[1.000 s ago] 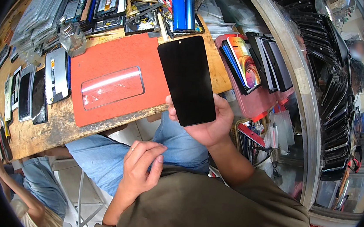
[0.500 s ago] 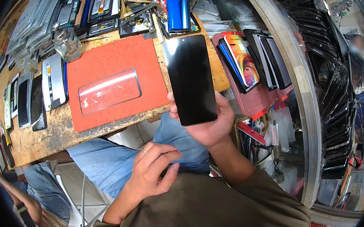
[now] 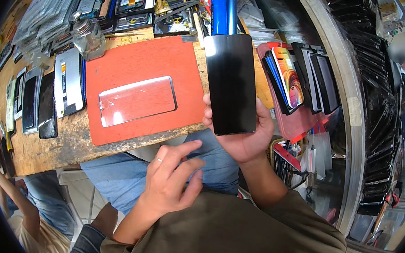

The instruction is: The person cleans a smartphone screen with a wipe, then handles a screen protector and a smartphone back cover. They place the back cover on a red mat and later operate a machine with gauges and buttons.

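Observation:
A black phone (image 3: 233, 88), its dark glossy front toward me, stands nearly upright in my right hand (image 3: 249, 143). The palm supports its lower end, the thumb lies along the right edge and fingertips show at the left edge. Lower down, over my lap, my left hand (image 3: 171, 177) is open, with loosely bent fingers spread apart and nothing in them. A clear glass panel with a dark border (image 3: 139, 101) lies on the orange-red mat (image 3: 151, 55), left of the phone and touched by neither hand.
Along the wooden bench's (image 3: 71, 145) left side lie several phones and screens (image 3: 32, 100). Behind the mat are a glass jar (image 3: 88, 40), a tool tray (image 3: 174, 14) and blue rolls (image 3: 218, 11). Phone cases (image 3: 290, 79) stand at the right. Another person's arm (image 3: 20, 199) shows lower left.
My left hand has risen slightly, its index finger stretching out further toward the phone. The phone remains in my right hand. The view has shifted, and the other person's arm has moved.

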`<state>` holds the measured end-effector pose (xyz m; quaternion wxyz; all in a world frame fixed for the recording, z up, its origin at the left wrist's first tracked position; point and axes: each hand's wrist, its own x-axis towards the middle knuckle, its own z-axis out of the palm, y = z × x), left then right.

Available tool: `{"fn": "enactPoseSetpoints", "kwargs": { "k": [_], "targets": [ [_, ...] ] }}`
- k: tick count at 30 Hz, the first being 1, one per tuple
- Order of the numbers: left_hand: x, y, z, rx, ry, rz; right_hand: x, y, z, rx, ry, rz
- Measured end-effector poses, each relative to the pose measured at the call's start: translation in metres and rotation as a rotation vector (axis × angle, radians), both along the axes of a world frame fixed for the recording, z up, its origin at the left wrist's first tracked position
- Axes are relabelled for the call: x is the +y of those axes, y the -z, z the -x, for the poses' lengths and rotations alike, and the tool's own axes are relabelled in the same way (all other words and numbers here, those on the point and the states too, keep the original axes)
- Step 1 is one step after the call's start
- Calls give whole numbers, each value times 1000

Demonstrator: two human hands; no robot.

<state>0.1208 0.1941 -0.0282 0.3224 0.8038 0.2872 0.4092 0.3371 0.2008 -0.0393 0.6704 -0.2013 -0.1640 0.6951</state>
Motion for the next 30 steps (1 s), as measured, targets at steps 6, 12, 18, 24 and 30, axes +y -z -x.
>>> {"fn": "enactPoseSetpoints", "kwargs": {
  "k": [6, 12, 18, 24, 30],
  "targets": [
    [9, -5, -19, 17, 0, -104, 3, 1, 2, 5, -9, -30],
    [8, -2, -24, 24, -8, -87, 0, 2, -1, -1, 20, -18],
    [-1, 22, -16, -33, 158, 158, -2, 0, -5, 13, 25, -38],
    [-10, 40, -24, -52, 146, 109, -4, -2, -5, 96, 49, -103],
    [-8, 10, -23, -140, 15, -114, -6, -6, 0, 39, 52, -66]
  ]
}}
